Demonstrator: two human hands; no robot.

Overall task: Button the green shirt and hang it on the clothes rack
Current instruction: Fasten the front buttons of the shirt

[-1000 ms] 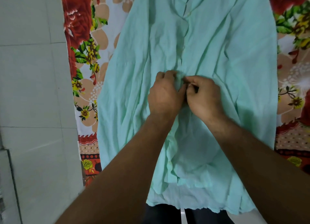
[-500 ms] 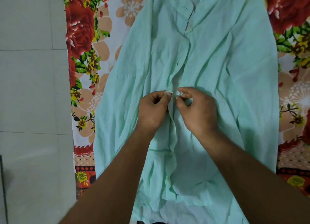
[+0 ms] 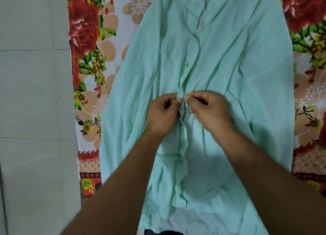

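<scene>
Pinching the crumpled green shirt placket, left hand and right hand.

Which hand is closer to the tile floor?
Left. The left hand lies on the shirt toward the floor; the right hand is farther.

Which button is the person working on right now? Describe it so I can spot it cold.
Find the green shirt on the floral bedsheet and follow its front placket down from the collar. The spot is where the left hand and right hand pinch the placket edges together, just above the fastened lower buttons.
</scene>
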